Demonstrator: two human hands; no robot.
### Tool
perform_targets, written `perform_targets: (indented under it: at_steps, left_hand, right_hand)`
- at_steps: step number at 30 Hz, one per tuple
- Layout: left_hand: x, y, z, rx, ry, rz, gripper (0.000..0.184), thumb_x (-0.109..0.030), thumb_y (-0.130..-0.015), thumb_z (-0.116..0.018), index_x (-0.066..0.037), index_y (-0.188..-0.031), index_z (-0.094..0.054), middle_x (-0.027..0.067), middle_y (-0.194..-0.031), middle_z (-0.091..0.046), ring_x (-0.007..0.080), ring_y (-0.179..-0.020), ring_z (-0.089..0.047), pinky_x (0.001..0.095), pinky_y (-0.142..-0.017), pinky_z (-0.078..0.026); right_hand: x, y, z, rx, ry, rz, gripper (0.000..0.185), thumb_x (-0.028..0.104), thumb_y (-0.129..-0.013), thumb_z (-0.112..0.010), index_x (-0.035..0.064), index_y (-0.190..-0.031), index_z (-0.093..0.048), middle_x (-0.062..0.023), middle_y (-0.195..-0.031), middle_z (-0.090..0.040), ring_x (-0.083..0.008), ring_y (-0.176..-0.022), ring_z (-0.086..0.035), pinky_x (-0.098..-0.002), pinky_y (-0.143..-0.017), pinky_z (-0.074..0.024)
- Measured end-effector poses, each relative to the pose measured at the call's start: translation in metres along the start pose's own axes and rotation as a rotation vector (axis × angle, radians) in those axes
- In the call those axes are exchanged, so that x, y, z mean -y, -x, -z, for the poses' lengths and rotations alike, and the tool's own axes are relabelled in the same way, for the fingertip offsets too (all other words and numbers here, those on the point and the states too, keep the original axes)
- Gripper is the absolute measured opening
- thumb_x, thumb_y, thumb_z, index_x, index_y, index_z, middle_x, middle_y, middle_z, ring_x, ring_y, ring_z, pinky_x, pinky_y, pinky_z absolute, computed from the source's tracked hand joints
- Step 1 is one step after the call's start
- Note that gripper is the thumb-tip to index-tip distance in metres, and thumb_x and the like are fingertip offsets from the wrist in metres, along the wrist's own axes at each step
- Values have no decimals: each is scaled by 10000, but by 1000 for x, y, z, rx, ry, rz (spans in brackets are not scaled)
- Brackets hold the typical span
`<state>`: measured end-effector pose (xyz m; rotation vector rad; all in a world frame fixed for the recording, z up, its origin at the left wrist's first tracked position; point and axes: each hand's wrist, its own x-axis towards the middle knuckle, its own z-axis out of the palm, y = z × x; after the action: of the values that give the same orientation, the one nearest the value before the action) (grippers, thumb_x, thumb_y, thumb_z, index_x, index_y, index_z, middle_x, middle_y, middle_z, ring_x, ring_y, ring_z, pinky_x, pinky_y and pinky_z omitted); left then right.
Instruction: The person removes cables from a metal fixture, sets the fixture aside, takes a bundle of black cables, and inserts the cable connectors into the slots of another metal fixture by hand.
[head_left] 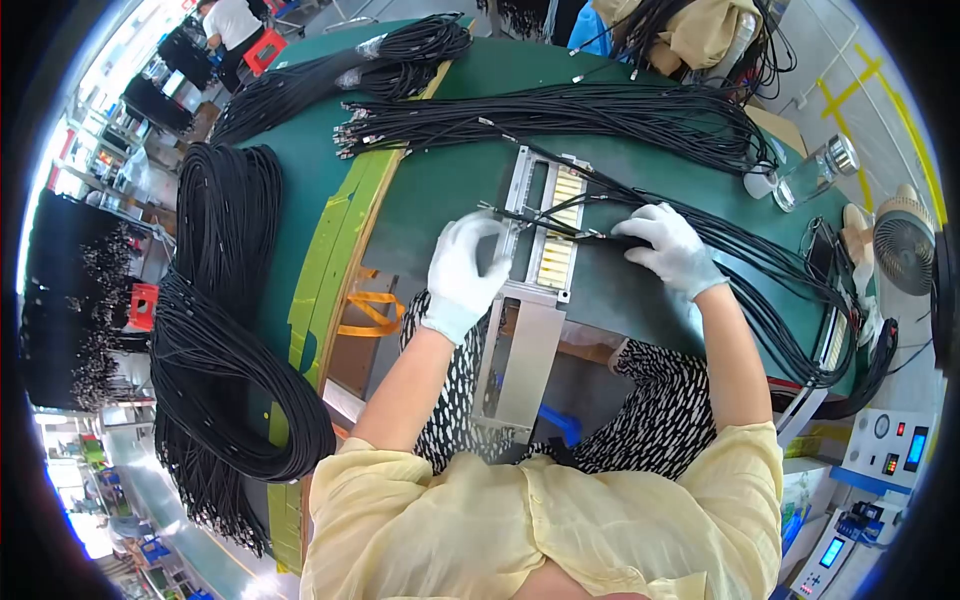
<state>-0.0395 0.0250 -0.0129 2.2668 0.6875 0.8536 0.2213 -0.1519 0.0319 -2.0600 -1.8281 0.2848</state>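
A metal fixture (517,190) with a row of pale yellow slots (556,258) stands at the table's near edge. Thin black cables (560,228) cross over it, their small connector ends pointing left. My left hand (465,272), in a white glove, is at the fixture's left side, close to the cable ends; its thumb and bent fingers are apart. To the right of the slots, my gloved right hand (668,245) has its fingertips at the cables, with a gap between thumb and index finger. Whether those fingertips touch a cable is hard to make out.
A long cable bundle (560,115) lies across the green table (440,190). Thick coils (225,290) hang over the left, beside a yellow-taped edge (330,235). At right are a glass jar (815,175), a fan (903,240) and control boxes (885,450). A person (232,25) sits far left.
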Motion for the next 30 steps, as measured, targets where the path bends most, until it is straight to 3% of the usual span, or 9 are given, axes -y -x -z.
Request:
perform_targets:
  at_steps: [4,7,14,18,22,26,27,29,30]
  left_hand:
    - [-3,-7,-3,-197,-26,2,502,-128,-789,-684,-59,-1270,-555,193,-1274,-576,359,-1218,-522,412,-1035,-423]
    - [8,-22,-8,8,58,44,542,-126,-872,-610,-40,-1390,-477,185,-1395,-503,327,-1311,-463,366,-1109,-346]
    - [9,-18,-19,55,73,-87,424,-58,-859,-604,-10,-1279,-582,196,-1348,-538,338,-1257,-506,374,-1079,-379]
    - [-1,-15,-17,-39,116,-22,273,9,-836,-642,10,-1107,-676,133,-1159,-643,246,-1100,-597,332,-998,-440]
    - [-5,-12,-16,-128,-16,-93,290,-19,-805,-624,-83,-1071,-720,131,-1106,-649,289,-1069,-589,375,-965,-449]
    - [-21,-12,-13,-272,-37,-207,163,-106,-798,-674,-118,-958,-702,118,-1132,-641,319,-1093,-564,429,-971,-413]
    - [-27,-10,-9,-227,-48,-253,130,-228,-836,-684,-120,-910,-692,111,-1119,-645,324,-1108,-553,439,-996,-385]
    - [-27,-5,-9,-134,-28,-324,327,-451,-866,-641,-126,-870,-684,102,-1138,-645,339,-1136,-535,469,-1029,-334]
    - [-28,-3,-10,-101,-66,-347,321,-451,-856,-649,-131,-850,-685,89,-1146,-644,343,-1146,-531,490,-1034,-317]
  right_hand:
    - [9,0,-5,-122,-86,-21,327,142,-724,-725,85,-1043,-685,-89,-993,-613,-285,-991,-551,-375,-908,-449]
    - [4,-3,-17,-169,-36,8,271,150,-737,-722,80,-997,-695,-73,-940,-624,-274,-960,-569,-369,-870,-462]
    - [-13,-6,-40,-437,36,147,142,219,-794,-708,141,-912,-714,-38,-929,-647,-251,-896,-590,-362,-817,-475]
    - [2,-2,-29,-505,-14,121,154,194,-780,-724,141,-924,-712,-35,-871,-635,-246,-861,-586,-364,-781,-477]
    - [19,-5,-28,-525,-64,191,164,168,-761,-733,132,-921,-726,-42,-830,-634,-255,-814,-590,-369,-759,-480]
    - [33,-6,-25,-460,-73,206,183,122,-729,-744,92,-908,-723,-45,-812,-627,-245,-805,-582,-358,-751,-480]
    - [39,-6,-24,-454,-58,218,189,108,-723,-744,81,-908,-720,-47,-812,-626,-242,-804,-581,-353,-744,-480]
    - [50,-7,-28,-446,-76,251,196,106,-709,-750,76,-901,-716,-51,-816,-630,-243,-803,-584,-351,-739,-482]
    - [56,-7,-30,-440,-80,271,205,103,-698,-754,73,-897,-714,-55,-826,-637,-248,-799,-587,-356,-731,-487]
